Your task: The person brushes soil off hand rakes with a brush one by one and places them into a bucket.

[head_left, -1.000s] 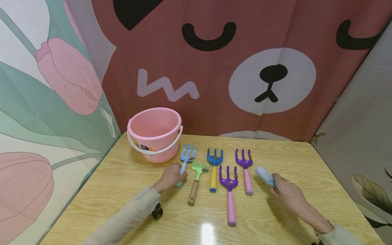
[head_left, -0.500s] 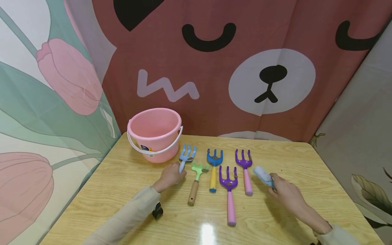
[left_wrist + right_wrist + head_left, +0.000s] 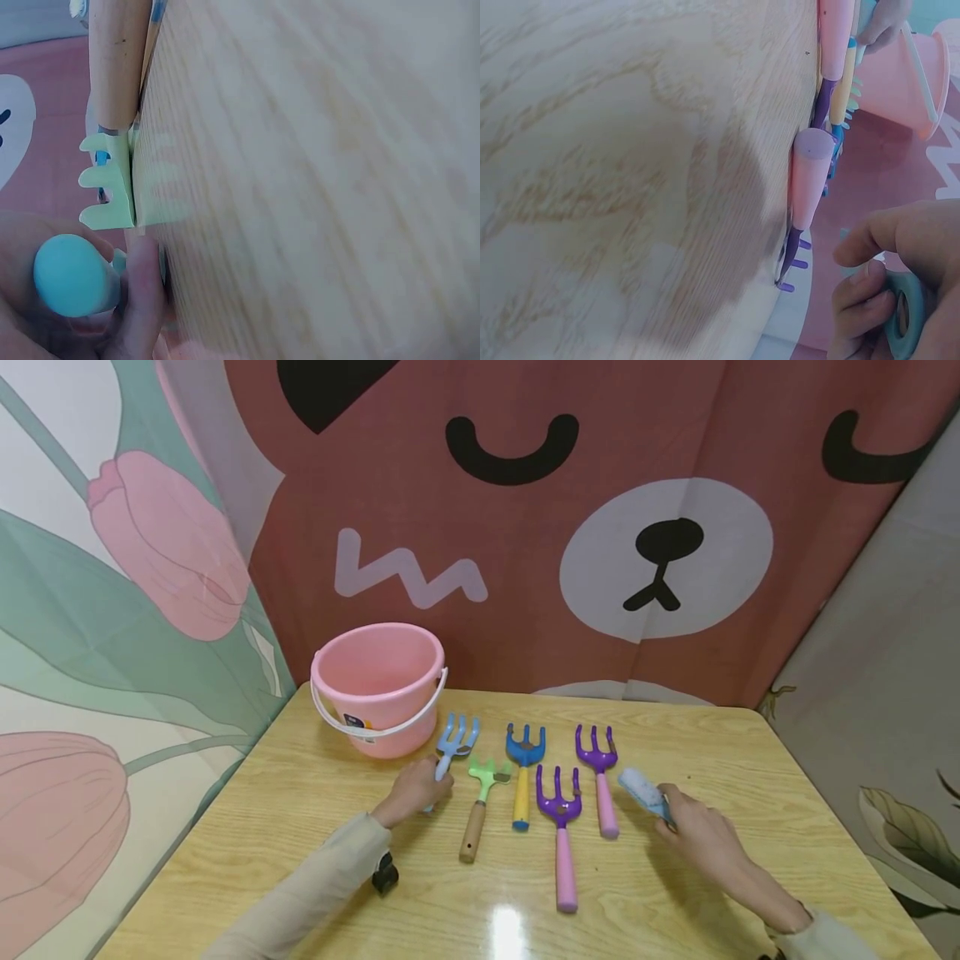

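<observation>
In the head view my left hand (image 3: 412, 789) grips the handle of a light blue hand fork (image 3: 454, 743), whose tines point away from me. The rounded turquoise handle end (image 3: 71, 276) shows between thumb and fingers in the left wrist view. My right hand (image 3: 703, 837) holds a pale blue brush (image 3: 639, 787) with whitish bristles, raised over the table's right side. Its turquoise handle end with a hole (image 3: 902, 315) sticks out of the curled fingers in the right wrist view. Beside the left hand lies a green hand fork (image 3: 477, 814) with a wooden handle.
A pink bucket (image 3: 408, 742) with a white handle stands at the table's back left. A blue hand fork with a yellow handle (image 3: 522, 797) and two purple hand forks with pink handles (image 3: 566, 868) lie between the hands. A printed curtain (image 3: 525, 635) hangs behind the table.
My left hand has shifted slightly left with the light blue hand fork, whose handle has swung a little left. The brush in my right hand has moved a little left.
</observation>
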Tool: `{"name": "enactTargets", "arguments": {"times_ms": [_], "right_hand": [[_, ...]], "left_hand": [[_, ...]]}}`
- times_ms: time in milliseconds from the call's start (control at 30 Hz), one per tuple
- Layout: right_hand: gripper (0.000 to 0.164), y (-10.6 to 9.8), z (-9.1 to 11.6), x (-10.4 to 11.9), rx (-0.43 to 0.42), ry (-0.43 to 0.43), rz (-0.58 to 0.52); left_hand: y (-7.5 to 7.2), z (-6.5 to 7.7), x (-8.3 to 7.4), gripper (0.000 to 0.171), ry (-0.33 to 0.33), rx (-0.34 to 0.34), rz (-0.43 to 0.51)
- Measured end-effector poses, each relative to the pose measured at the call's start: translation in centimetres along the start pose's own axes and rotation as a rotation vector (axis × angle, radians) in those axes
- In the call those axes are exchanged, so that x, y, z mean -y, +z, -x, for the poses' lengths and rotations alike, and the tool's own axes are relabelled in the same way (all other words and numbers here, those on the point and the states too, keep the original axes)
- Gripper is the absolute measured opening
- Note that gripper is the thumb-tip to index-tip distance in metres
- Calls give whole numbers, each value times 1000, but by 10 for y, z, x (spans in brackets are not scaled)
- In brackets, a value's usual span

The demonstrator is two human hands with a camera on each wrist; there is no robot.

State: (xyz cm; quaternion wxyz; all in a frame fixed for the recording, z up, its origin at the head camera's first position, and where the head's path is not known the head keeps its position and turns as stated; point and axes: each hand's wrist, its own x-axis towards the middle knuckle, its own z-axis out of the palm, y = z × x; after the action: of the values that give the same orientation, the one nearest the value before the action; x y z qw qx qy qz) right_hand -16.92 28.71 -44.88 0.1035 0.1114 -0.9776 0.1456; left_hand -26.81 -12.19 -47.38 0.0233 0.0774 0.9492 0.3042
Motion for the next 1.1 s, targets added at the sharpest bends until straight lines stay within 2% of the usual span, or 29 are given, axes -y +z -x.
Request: {"name": "enactTargets", "arguments": {"times_ms": [167,400,633,733,967,1100], "right_hand": [[47,1,0,2,-28,-18,-2],[48,0,-2,6,-41,-28,-22],[47,1,-5,8,-50,-32,-26],[48,0,-6,8,-58,-34,-36],[48,2,-9,9,-46,-64,-63],[48,3,-10,10,-31,-68,-74]], "left_hand": [[1,0,1,14,13,-18,24],[1,1,0,15,9,5,102],[1,0,-1,18,75,-27,49],[2,0,-2,19,94,-31,55],[3,3,-2,16,64,16,221],[2,3,-4,15,56,30,257]]}}
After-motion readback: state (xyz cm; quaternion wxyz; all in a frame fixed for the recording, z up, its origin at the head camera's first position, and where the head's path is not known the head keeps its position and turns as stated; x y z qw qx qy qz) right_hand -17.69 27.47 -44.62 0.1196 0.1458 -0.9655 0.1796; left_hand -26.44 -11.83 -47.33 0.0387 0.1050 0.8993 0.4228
